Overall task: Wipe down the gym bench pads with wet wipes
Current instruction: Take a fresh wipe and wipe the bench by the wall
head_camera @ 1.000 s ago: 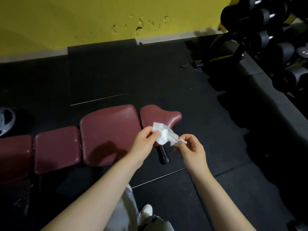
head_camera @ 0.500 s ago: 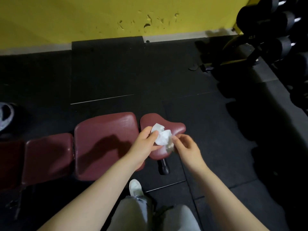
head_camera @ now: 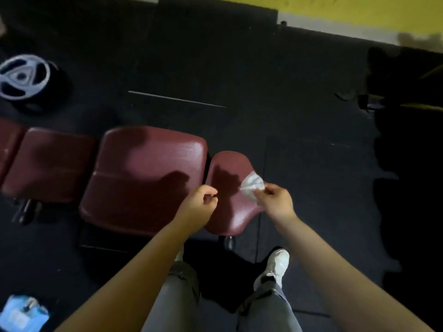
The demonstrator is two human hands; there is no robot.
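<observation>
Right hand [head_camera: 275,202] pinches crumpled wet wipe [head_camera: 253,185] at fingertips, over right edge of small end pad [head_camera: 227,212]. Left hand [head_camera: 199,207] loosely curled, holding nothing, above the gap between end pad and large seat pad [head_camera: 143,178]. Dark floor mat [head_camera: 311,164] open beyond end pad's right edge.

Both bare forearms extended forward, left hand [head_camera: 200,203] loosely curled, holding nothing, left of the white wipe [head_camera: 252,185], right hand [head_camera: 275,202] pinching that wipe between thumb and fingertips, hands apart
</observation>
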